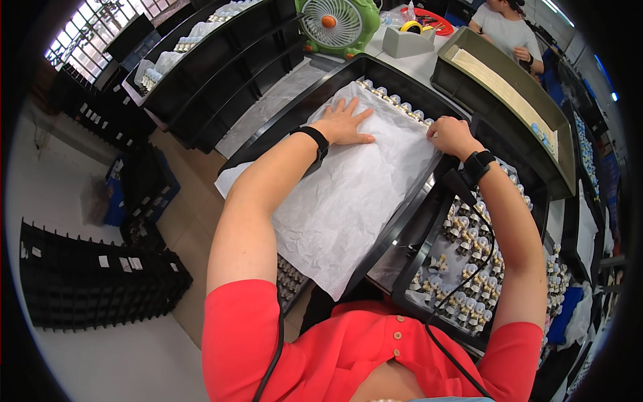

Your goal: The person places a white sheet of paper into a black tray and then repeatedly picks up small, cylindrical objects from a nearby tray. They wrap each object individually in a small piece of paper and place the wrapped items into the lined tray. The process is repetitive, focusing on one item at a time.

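A thin white sheet (348, 208), wrinkled like tissue paper, lies over a black tray (430, 92) in front of me. My left hand (343, 126) rests flat on its far left part, fingers spread. At the sheet's far right corner, my right hand (453, 137) is closed, thumb and fingertips pinching the edge. Beyond the sheet's far edge a row of small figurines (396, 100) with clear domed tops shows inside the tray. The sheet hides whatever else lies under it. Its near end hangs over the tray's rim.
Another black tray of similar figurines (469, 268) sits at right, below my right forearm. A green fan (338, 25) and an olive bin (509, 94) stand beyond. Stacked black trays (221, 74) rise at left. A dark cable runs past my right wrist. Another person (510, 33) is at far right.
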A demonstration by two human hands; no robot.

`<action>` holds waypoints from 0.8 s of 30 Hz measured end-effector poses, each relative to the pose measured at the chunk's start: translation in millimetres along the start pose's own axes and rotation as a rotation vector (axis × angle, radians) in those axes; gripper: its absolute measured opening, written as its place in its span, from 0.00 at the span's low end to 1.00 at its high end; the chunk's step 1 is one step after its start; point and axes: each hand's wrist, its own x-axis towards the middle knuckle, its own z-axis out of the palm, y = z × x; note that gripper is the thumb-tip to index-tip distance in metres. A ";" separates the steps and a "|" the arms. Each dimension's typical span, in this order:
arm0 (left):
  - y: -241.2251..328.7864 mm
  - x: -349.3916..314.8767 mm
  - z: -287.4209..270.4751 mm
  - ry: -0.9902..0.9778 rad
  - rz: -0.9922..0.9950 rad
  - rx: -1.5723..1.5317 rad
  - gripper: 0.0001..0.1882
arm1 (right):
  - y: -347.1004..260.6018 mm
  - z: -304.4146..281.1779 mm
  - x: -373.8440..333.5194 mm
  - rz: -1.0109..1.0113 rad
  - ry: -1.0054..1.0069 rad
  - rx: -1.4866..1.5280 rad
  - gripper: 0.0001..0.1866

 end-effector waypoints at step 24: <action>5.2 2.0 1.5 -0.023 -0.011 0.031 0.42 | 23.0 -57.5 -231.7 -0.046 0.011 0.566 0.17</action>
